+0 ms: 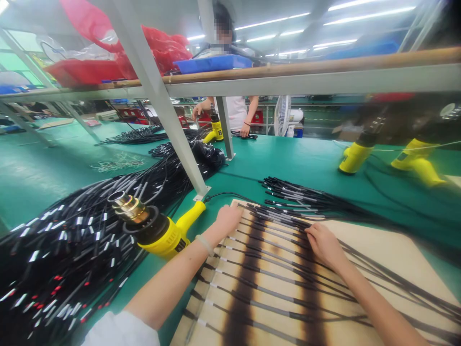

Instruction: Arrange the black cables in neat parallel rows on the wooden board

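A wooden board (382, 240) with two dark scorched bands lies in front of me. Several black cables (273, 290) with grey sleeves are laid across it in rows. At the board's far left corner, my left hand (229, 219) is closed beside the cable ends; its fingertips hide whatever they hold. My right hand (323, 242) pinches a black cable at the far side of the board, right of the second scorched band. A yellow heat gun (162, 238) stands left of my left forearm, nozzle up.
A large heap of black cables (82, 230) covers the left. Another cable bundle (298, 194) lies beyond the board. More heat guns (355, 156) stand at the right. A metal post (169, 105) supports a shelf (306, 79) above. Across the table stands a person (237, 113).
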Demonstrator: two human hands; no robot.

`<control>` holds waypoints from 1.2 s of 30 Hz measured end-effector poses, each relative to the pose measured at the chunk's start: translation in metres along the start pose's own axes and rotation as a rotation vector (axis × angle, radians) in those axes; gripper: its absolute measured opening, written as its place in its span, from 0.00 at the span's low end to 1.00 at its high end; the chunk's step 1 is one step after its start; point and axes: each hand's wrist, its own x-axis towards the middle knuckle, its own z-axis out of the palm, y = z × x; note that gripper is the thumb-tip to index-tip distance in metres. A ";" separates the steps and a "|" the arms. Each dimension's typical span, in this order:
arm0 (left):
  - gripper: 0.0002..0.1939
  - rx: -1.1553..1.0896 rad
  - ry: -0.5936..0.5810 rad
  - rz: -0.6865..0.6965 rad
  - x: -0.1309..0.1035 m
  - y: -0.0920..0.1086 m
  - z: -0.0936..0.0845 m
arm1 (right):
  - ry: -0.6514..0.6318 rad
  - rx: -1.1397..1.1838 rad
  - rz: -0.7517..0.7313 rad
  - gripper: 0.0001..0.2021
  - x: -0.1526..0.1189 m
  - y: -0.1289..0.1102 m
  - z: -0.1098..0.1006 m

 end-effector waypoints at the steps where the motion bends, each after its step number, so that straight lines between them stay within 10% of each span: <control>1: 0.16 -0.009 0.025 0.017 0.002 0.003 -0.001 | -0.007 -0.008 -0.001 0.14 0.002 0.001 0.000; 8: 0.12 -0.104 0.055 0.253 0.029 0.026 0.002 | -0.030 -0.057 0.012 0.14 0.011 0.002 -0.002; 36: 0.12 -0.062 0.119 0.304 0.041 0.027 0.018 | -0.175 0.139 0.005 0.10 0.022 -0.003 -0.004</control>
